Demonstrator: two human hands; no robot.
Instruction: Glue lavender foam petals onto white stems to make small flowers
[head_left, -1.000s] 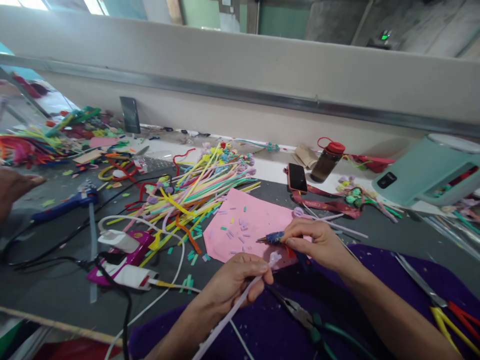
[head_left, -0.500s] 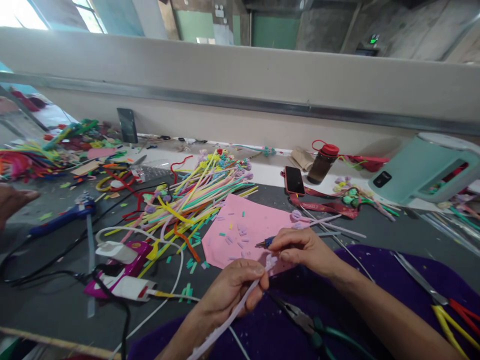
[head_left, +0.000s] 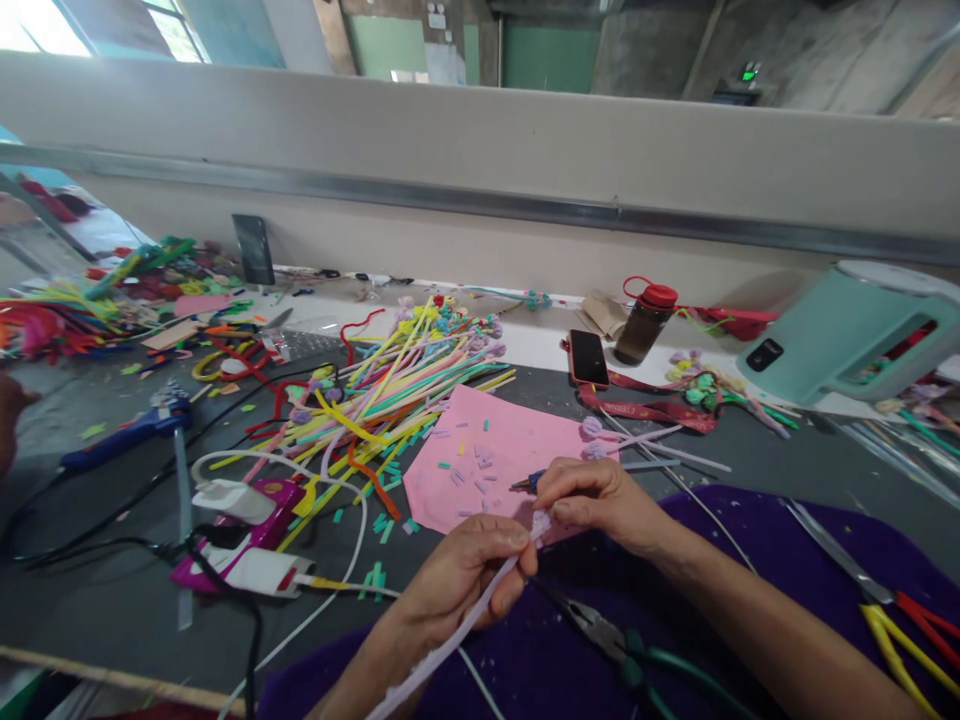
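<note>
The left hand (head_left: 476, 570) pinches a lilac fuzzy stem (head_left: 442, 650) between thumb and fingers, just on the near side of the pink sheet (head_left: 517, 435), which lies on the dark counter (head_left: 90, 610). The stem's curled tip (head_left: 540, 523) pokes out above that grip, over the sheet's near edge. The right hand (head_left: 589, 495) has its fingers bent close together at this tip; whether they grasp it or only touch it, I cannot tell. A dark-nosed blue tool (head_left: 529, 484), partly hidden by the right hand, points left across the sheet among small lilac cuttings (head_left: 484, 465). Nearer than the sheet are pliers (head_left: 604, 635) on a purple cloth (head_left: 735, 545); left of it sprawls a bundle of coloured stems (head_left: 405, 380); beyond its far right corner lies a phone (head_left: 587, 358).
</note>
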